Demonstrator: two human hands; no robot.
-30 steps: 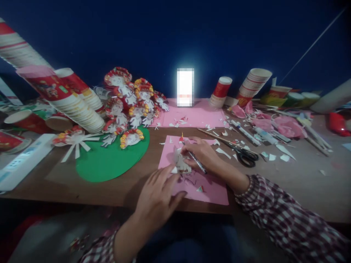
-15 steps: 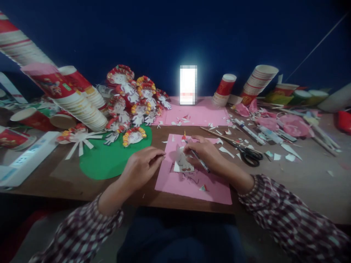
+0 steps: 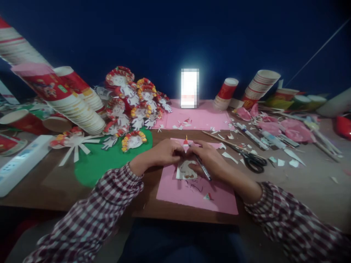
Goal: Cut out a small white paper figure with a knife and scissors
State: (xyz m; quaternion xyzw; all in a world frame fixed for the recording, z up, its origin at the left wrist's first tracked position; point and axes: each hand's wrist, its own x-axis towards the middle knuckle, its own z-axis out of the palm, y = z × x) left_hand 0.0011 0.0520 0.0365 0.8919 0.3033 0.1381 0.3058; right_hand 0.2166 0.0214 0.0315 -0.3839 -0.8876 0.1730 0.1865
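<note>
Head view: black scissors (image 3: pixel 255 162) lie near the pink sheet (image 3: pixel 171 188).

Right hand (image 3: pixel 207 159): pen (image 3: pixel 203 167) | white cutout (image 3: pixel 187 170): on pink sheet (image 3: pixel 175 191)

brown table (image 3: pixel 309 175) with pink paper (image 3: pixel 175 195), black scissors (image 3: pixel 253 161), green sheet (image 3: pixel 93 166), scattered scraps

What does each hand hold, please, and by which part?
The right hand holds a pen by its far half. Whether the left hand holds anything cannot be told.
</note>
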